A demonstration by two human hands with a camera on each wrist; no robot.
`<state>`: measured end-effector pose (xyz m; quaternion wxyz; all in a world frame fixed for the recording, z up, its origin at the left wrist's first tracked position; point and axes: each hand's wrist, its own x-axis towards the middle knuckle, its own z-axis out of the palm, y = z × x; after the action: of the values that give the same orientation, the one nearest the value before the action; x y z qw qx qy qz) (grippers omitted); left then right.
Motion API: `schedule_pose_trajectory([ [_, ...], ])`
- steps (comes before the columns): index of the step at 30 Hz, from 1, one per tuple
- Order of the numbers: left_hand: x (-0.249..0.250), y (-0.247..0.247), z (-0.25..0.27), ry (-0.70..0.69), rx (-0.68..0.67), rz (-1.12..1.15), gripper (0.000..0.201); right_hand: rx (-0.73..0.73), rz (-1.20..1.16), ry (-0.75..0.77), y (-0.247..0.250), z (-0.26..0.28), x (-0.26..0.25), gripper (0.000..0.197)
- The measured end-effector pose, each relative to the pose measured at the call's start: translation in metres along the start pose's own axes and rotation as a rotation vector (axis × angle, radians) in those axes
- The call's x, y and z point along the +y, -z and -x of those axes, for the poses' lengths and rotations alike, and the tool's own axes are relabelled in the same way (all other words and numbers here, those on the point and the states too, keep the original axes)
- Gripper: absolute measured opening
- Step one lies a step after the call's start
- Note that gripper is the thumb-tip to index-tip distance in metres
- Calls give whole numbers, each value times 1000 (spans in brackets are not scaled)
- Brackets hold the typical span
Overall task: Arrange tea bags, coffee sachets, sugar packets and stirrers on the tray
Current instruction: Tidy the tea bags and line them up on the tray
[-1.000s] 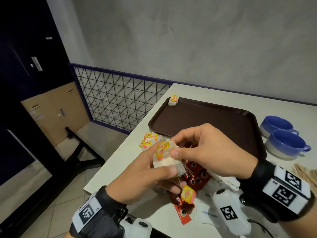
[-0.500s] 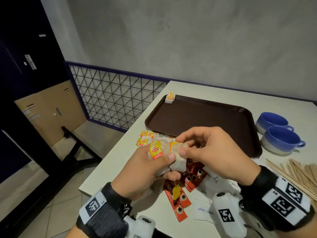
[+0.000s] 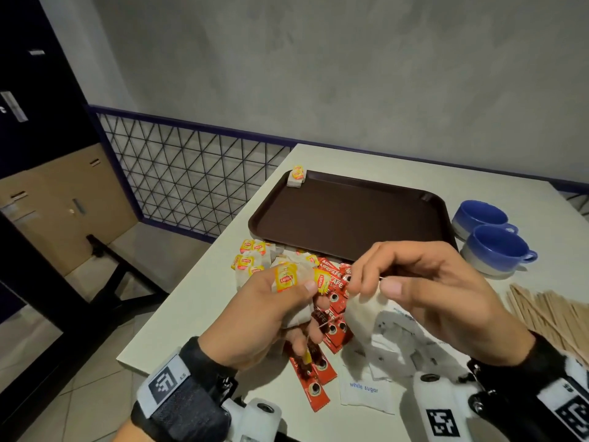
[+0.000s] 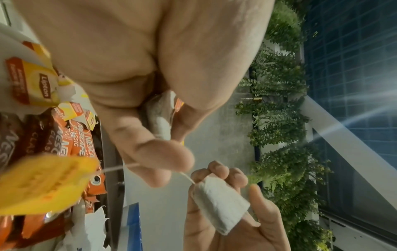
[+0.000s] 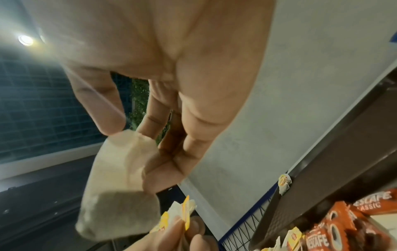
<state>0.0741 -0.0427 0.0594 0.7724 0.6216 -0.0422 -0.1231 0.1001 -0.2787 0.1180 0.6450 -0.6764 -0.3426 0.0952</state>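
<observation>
Hidden: the heap on the bench (image 3: 197, 301) is overlapping, so sachets and sugar packets are defying counting.
Left grip (image 3: 271, 317): clenching several tea bags (image 3: 287, 279).
Right grip (image 3: 430, 298): pinching one tea bag (image 4: 221, 202), its string trailing.
Tray (image 3: 350, 218): carrying one bag (image 3: 297, 177) in its far corner.
Cups (image 3: 497, 247): two.

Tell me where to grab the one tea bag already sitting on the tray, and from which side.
Pinch the tea bag by its white pouch, just under the yellow tag, with the fingers coming from above. It leans in the far left corner of the tray, so the raised rim blocks a sideways approach.
</observation>
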Motion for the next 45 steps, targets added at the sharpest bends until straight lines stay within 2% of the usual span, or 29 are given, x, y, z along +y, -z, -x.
schedule_pose_trajectory([
  [4, 2, 4, 0, -49, 38, -40, 27, 74, 70, -36, -3, 2, 2, 13],
  [9, 2, 12, -3, -92, 147, -5, 25, 133, 205, -126, -6, 4, -3, 34],
  [13, 5, 14, -1, -143, 230, -80, 22, 164, 379, -111, -6, 7, -9, 45],
  [16, 6, 9, -2, -165, 174, -99, 26, 176, 382, -117, -7, 9, -11, 52],
  [19, 6, -2, -3, -226, 75, -220, 29, 160, 343, -143, -8, 10, -12, 56],
  [22, 9, -18, 0, -287, -15, -318, 11, 92, 332, -182, -7, 9, -14, 57],
  [23, 10, -23, 1, -276, -39, -324, 10, 62, 334, -198, -6, 9, -14, 57],
  [25, 10, -25, 2, -241, -76, -346, 31, 33, 348, -212, -6, 9, -15, 58],
  [26, 9, -25, 2, -232, -92, -361, 33, 31, 354, -210, -6, 10, -15, 57],
  [30, 9, -27, 0, -257, -41, -439, 23, 62, 363, -170, -7, 12, -15, 55],
  [34, 11, -26, 2, -302, 41, -247, 20, 153, 308, -175, -1, 15, -11, 53],
  [37, 16, -23, 4, -334, 53, -185, 34, 34, 386, -238, -9, 14, -6, 56],
  [39, 19, -21, 5, -358, 71, -199, 30, -78, 395, -283, -19, 13, -4, 58],
  [41, 20, -17, 5, -378, 101, -234, 13, -118, 392, -295, -26, 12, -1, 47],
  [43, 19, -15, 5, -416, 146, -251, 31, -120, 366, -323, -31, 11, 2, 27],
  [45, 22, -15, 6, -451, 175, -262, 39, -114, 359, -351, -36, 11, 5, 12],
])
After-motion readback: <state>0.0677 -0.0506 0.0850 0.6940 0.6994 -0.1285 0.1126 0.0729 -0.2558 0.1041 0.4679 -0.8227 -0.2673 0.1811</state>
